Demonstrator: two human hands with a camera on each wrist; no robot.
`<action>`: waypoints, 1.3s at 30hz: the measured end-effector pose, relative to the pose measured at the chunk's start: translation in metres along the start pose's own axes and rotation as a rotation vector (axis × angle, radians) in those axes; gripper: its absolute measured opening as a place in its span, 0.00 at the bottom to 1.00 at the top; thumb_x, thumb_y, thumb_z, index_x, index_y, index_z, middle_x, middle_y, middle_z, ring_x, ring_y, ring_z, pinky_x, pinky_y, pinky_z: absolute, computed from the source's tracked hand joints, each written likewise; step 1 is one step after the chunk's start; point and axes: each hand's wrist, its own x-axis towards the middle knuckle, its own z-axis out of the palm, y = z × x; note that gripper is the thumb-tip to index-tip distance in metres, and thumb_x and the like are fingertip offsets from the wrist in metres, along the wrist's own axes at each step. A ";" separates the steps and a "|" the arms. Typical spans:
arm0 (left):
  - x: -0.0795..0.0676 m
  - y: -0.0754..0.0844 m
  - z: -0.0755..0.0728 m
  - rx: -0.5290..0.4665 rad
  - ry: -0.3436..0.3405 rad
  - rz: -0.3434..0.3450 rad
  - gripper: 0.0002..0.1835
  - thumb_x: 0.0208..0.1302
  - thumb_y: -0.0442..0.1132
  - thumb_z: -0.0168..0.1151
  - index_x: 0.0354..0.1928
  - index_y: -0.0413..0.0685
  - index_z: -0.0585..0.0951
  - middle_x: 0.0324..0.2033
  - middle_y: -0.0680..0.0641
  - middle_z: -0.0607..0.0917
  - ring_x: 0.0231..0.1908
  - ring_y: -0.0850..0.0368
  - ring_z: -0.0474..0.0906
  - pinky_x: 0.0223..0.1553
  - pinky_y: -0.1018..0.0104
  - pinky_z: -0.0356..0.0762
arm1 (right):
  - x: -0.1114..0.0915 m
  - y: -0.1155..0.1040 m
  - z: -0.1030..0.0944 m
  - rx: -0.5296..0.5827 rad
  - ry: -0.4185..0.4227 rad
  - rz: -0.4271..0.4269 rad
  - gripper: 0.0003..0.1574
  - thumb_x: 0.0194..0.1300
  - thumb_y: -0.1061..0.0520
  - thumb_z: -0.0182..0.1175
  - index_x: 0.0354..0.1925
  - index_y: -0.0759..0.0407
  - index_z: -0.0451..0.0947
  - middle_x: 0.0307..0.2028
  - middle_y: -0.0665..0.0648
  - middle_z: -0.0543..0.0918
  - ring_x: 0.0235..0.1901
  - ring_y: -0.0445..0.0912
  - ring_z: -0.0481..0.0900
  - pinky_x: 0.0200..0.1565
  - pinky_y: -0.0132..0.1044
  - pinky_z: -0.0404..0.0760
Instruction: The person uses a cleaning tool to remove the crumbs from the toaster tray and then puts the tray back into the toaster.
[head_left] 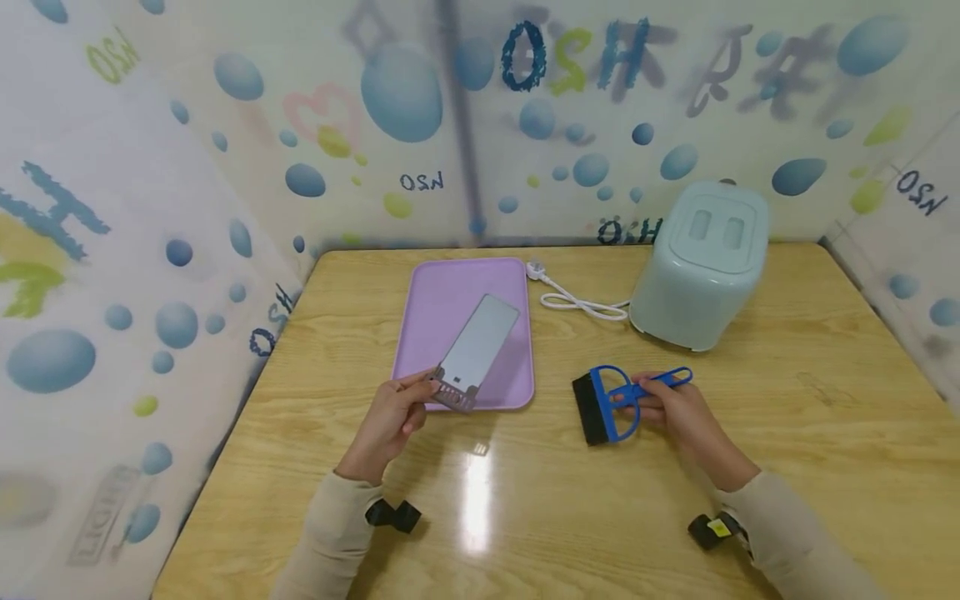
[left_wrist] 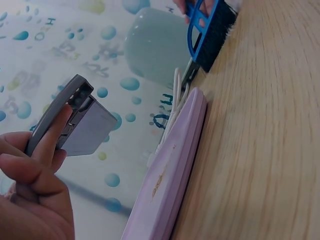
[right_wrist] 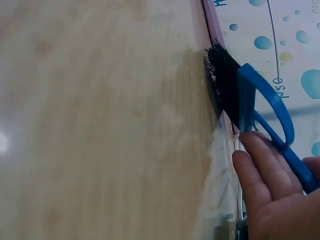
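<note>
By its grey slotted end, my left hand (head_left: 390, 422) pinches a flat metal crumb tray (head_left: 480, 340) between thumb and fingers. The crumb tray is tilted up over a purple tray (head_left: 427, 296), and the left wrist view shows its grey handle (left_wrist: 57, 112) from the side. Off to the right, my right hand (head_left: 678, 417) grips the blue handle of a small hand brush (head_left: 613, 404). Its black bristles (right_wrist: 225, 82) point left, towards the purple tray, and stand close over the tabletop in the right wrist view.
A pale green toaster (head_left: 697, 275) stands at the back right of the wooden table (head_left: 585, 517). Its white power cord and plug (head_left: 577, 304) lie between it and the purple tray. Patterned curtains (head_left: 360, 208) hang behind the table and along both sides.
</note>
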 end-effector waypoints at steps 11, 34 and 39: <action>0.001 0.001 0.004 -0.002 -0.020 0.006 0.25 0.64 0.29 0.48 0.62 0.27 0.63 0.26 0.59 0.85 0.06 0.72 0.54 0.09 0.79 0.51 | -0.018 -0.001 -0.028 0.066 -0.098 0.039 0.16 0.67 0.47 0.51 0.49 0.52 0.70 0.35 0.50 0.87 0.38 0.43 0.85 0.43 0.37 0.81; 0.009 -0.004 0.009 0.024 -0.079 -0.032 0.25 0.65 0.31 0.48 0.63 0.29 0.63 0.27 0.59 0.85 0.06 0.72 0.54 0.09 0.79 0.52 | -0.010 -0.006 -0.067 -1.166 -0.043 -0.310 0.17 0.61 0.53 0.60 0.47 0.59 0.78 0.41 0.58 0.81 0.37 0.43 0.76 0.36 0.36 0.74; 0.010 -0.004 0.009 0.011 -0.073 -0.033 0.25 0.65 0.31 0.47 0.64 0.29 0.62 0.29 0.60 0.86 0.06 0.72 0.54 0.09 0.80 0.51 | -0.009 -0.005 -0.068 -1.284 -0.016 -0.381 0.15 0.59 0.54 0.62 0.44 0.58 0.81 0.43 0.63 0.79 0.43 0.56 0.75 0.42 0.51 0.73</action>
